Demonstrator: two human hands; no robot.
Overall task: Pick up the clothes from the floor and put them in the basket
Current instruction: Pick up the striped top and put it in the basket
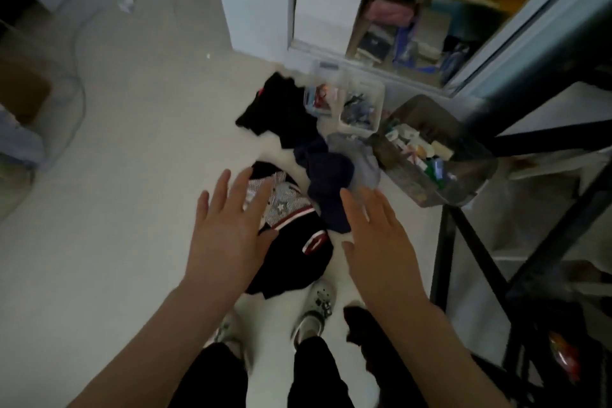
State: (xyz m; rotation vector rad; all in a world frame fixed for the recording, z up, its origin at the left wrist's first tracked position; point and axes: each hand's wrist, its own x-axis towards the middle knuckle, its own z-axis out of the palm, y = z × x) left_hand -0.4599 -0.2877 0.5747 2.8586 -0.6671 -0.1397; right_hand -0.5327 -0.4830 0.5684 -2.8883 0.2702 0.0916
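Clothes [299, 253] lie soft and crumpled on the smooth floor [132, 159] beside a plastic bin [418, 109], under left hand [228, 228] and right hand [377, 242], both spread wide.

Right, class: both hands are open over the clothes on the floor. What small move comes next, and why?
Probably lower the left hand and grip the black garment with red-and-white trim, the nearest one, right beneath it. Both that hand and the right hand are open, holding nothing, and every garment lies on the floor.
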